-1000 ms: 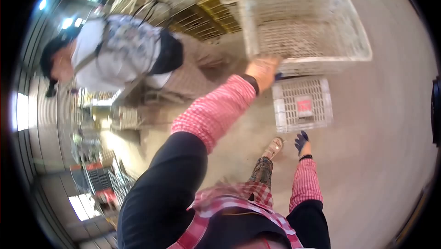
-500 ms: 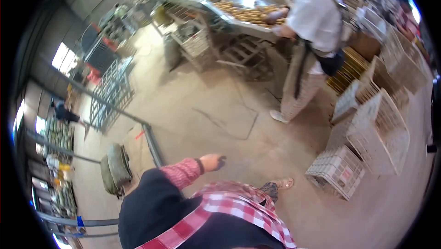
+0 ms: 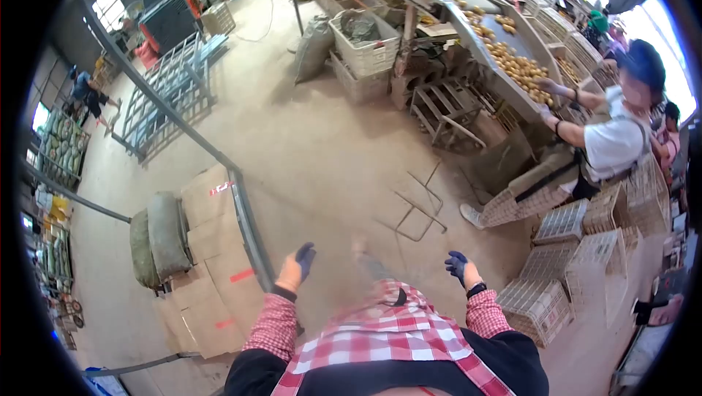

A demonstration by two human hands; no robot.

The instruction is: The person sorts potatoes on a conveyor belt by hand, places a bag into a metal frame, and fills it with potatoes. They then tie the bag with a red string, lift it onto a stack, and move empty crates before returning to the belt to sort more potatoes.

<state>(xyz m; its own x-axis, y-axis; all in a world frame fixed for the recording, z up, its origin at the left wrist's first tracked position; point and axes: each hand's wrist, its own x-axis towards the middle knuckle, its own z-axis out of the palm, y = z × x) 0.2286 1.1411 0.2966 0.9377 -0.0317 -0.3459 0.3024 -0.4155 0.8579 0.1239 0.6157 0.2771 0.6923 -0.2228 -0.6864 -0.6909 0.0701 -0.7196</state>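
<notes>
My left hand [image 3: 295, 267] is held out over the floor, beside a metal rail [image 3: 252, 235] and flattened cardboard [image 3: 212, 250]. Dark covering shows on its fingers, which are blurred together. To the right, my right hand [image 3: 463, 269] hangs in the air with dark-covered fingers apart and nothing in it. A dark band circles that wrist. The nearest things to it are white plastic crates [image 3: 537, 308] and a bent metal frame [image 3: 420, 209] lying on the floor.
A person in a white shirt [image 3: 610, 144] reaches onto a sorting table [image 3: 504, 78] bearing potatoes [image 3: 521, 67]. Filled sacks [image 3: 170, 231] lie at the left. Another person [image 3: 89, 92] walks farther off. A loaded crate [image 3: 365, 52] stands ahead beside a sack [image 3: 314, 48].
The view has turned and levelled. My right hand has come into view, and my left hand now sits left of my body. The person in the white shirt appears farther right.
</notes>
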